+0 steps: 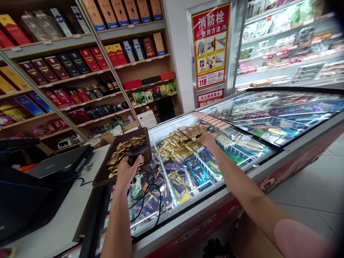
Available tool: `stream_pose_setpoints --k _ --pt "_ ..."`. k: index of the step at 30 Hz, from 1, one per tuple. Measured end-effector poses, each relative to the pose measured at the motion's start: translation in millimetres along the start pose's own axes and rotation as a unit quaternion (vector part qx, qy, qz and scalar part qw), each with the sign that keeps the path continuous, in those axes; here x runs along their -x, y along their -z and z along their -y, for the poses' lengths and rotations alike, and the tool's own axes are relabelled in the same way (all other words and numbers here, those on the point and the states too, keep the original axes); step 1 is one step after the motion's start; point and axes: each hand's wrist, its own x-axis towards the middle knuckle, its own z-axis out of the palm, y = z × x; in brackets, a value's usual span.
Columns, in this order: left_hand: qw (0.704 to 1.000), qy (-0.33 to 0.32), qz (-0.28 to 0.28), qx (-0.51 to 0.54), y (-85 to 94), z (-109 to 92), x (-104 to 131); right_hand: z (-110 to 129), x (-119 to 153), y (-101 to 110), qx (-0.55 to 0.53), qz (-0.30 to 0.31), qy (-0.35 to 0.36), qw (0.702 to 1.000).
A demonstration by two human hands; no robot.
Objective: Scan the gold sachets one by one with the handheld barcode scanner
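My left hand is wrapped round the grip of a black barcode scanner, its black cable looping down over the freezer. Beneath the scanner, a brown woven basket holds many gold packets. At the right end of a pile of gold packets in the chest freezer, my right hand is closed on a gold packet; its fingertips are partly hidden. Yellow packs and blue packs lie below the pile, nearer to me.
A sliding glass lid covers the freezer's right part. A white wire basket divider stands inside. On the left is a white counter with a black device. Shelves of boxes line the back wall.
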Motion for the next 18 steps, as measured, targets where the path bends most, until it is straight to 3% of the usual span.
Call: stream_pose_setpoints --k 3,6,11,15,18 --pt "0.997 0.03 -0.067 -0.01 29.1 14 -8 22 7 -8 0.029 -0.086 0.001 0.996" --pt "0.989 0.056 -0.137 -0.026 47.4 33 -12 68 16 -12 0.027 -0.097 0.109 0.989" --pt "0.981 0.062 -0.178 -0.032 48.1 62 -10 193 43 -25 -0.014 -0.046 0.333 0.942" --pt "0.979 0.051 -0.2 0.003 45.1 70 -4 292 58 -58 0.036 0.099 0.353 0.929" --pt "0.971 0.063 -0.229 0.027 45.7 68 -2 337 52 -82 0.071 0.092 0.4 0.909"
